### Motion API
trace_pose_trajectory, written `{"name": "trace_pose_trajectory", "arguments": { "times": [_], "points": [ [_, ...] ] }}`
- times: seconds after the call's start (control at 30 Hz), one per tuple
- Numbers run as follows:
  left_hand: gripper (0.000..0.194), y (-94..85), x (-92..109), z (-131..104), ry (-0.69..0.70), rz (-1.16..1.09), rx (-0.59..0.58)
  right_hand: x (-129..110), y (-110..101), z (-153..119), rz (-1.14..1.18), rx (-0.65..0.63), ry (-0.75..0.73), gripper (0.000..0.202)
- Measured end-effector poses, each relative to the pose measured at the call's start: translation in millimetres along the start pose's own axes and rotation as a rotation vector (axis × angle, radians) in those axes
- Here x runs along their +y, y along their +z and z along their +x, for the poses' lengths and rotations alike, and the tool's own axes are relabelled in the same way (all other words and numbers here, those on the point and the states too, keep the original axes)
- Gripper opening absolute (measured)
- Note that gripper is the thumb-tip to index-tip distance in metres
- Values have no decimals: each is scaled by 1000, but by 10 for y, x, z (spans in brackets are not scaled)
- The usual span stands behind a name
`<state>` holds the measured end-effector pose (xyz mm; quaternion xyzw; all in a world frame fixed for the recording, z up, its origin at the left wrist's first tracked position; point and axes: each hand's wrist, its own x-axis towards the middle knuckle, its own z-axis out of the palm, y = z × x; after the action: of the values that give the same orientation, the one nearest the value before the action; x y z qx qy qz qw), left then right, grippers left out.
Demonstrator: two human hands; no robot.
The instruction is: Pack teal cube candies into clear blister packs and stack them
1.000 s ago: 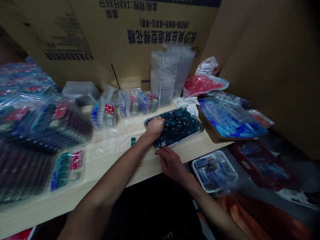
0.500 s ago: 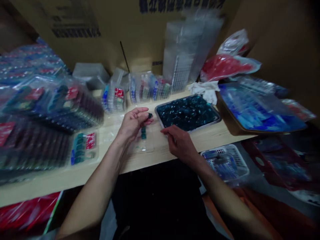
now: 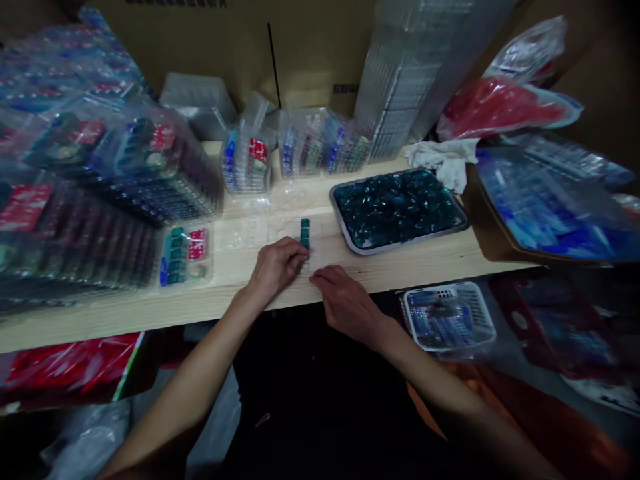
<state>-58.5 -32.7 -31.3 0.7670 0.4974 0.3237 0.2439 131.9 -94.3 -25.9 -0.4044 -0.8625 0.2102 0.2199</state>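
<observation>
My left hand (image 3: 280, 270) is closed in a pinch at the near end of a short column of dark green pieces (image 3: 305, 231). The small green piece at its fingertips is mostly hidden. That column lies in a clear plastic blister tray (image 3: 316, 230) flat on the wooden table. My right hand (image 3: 345, 300) is closed, thumb and forefinger together, just off the blister tray's near right corner; anything between its fingers is hidden. Behind it, a shallow tray (image 3: 364, 251) is full of shiny dark green pieces (image 3: 400, 207).
A filled blister pack (image 3: 185, 257) lies left, beside tall stacks of packs (image 3: 100, 233). Clear empty blisters (image 3: 405, 87) stand stacked at the back. A white cloth (image 3: 445, 160) and an open carton (image 3: 493, 243) of blue bags are right. A white basket (image 3: 487, 313) sits below the table edge.
My left hand has brought its green piece down to the near end of the column. My right hand has moved toward me and left, away from the shallow tray. The view has shifted.
</observation>
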Motion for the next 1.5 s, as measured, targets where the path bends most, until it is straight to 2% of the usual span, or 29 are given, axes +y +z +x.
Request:
{"name": "trace_pose_trajectory", "arguments": {
  "times": [0.1,0.27,0.37,0.43,0.47,0.53,0.6,0.7,0.8,0.87,0.93,1.07,1.17,1.23,1.37,1.5],
  "points": [
    [16,14,-47,-45,105,76,-28,-9,4,-4,0,7,14,40],
    [18,-6,-19,-119,136,216,-6,3,-28,2,7,-9,20,35],
    [19,-34,203,3,124,267,88,94,-58,-36,35,81,3,34],
    [19,33,445,216,119,246,151,176,-69,-95,65,184,39,36],
    [20,115,571,364,131,219,140,219,-74,-130,77,231,66,37],
    [21,372,788,723,178,181,-4,302,-92,-201,95,299,110,37],
    [23,695,932,1108,184,263,-140,374,-130,-265,103,330,134,37],
    [29,1098,1021,1561,134,493,-198,464,-218,-357,107,333,155,38],
    [35,1249,977,1760,94,543,-252,547,-293,-438,127,366,185,39],
    [34,1233,889,1784,80,450,-248,603,-327,-468,152,412,214,40],
    [37,1176,789,1768,25,282,-187,652,-370,-469,167,457,233,40],
    [38,1003,683,1700,-199,-300,-48,748,-544,-378,158,530,260,38],
    [25,820,715,1623,-412,-754,-65,866,-698,-205,156,603,316,37],
    [19,701,756,1550,-507,-950,-116,958,-758,-35,188,627,354,38],
    [17,548,790,1354,-545,-1106,-134,1021,-756,340,308,566,404,36],
    [19,433,739,1131,-449,-1072,-61,861,-695,575,361,547,404,11]
  ]
}}
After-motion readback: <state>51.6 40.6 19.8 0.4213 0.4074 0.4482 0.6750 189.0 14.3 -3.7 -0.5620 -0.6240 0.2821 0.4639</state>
